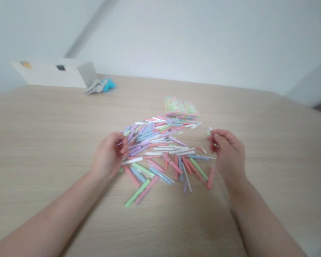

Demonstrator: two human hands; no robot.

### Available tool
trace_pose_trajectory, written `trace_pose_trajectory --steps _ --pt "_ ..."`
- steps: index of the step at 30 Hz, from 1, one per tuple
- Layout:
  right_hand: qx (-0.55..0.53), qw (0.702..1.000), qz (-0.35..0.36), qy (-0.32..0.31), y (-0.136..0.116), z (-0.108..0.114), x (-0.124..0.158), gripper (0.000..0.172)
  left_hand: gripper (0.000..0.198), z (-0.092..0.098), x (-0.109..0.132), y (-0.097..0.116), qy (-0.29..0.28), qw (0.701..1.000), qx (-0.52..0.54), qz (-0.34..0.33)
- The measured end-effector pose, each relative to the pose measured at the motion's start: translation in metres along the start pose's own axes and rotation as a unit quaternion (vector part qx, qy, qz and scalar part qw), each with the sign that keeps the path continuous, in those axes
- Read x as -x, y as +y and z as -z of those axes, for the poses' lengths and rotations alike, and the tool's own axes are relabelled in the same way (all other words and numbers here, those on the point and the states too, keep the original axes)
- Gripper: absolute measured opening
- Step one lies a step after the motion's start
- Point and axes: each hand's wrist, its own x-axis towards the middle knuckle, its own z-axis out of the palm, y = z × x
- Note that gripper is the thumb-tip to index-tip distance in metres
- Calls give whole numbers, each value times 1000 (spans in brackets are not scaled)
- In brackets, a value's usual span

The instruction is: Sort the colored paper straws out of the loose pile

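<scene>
A spread-out pile of slim pastel sticks (160,139), pink, blue, green, purple and white, lies on the wooden table. My left hand (109,153) rests at the pile's left edge, its fingers loosely curled beside the purple and white sticks; nothing shows in its grasp. To the right of the pile, my right hand (228,151) has thumb and fingers pinched together. A small pale green and white piece (209,131) sticks out at its fingertips. Several sticks, including a pink one (210,177), lie just left of that hand. Blur hides fine detail.
Behind the pile stand stacked pastel packs (181,107). At the back left is a white box (56,75) with a grey and blue crumpled item (103,85) beside it. The table (56,117) meets a pale wall at the back.
</scene>
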Motion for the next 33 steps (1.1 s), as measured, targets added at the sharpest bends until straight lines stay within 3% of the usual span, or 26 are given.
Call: trace_pose_trajectory --steps 6,26,30,33 --pt "-24 999 -13 35 -2 6 -8 10 14 -3 3 -2 -6 1000 -22 11" --pt "-26 999 10 34 -3 12 -10 10 19 -6 4 -5 -19 997 -71 14" --pt "9 999 4 33 3 11 -12 10 22 -3 9 -13 -75 984 -163 10" --pt "75 997 -1 -4 9 8 -9 13 19 -3 20 -21 -141 939 -314 -6"
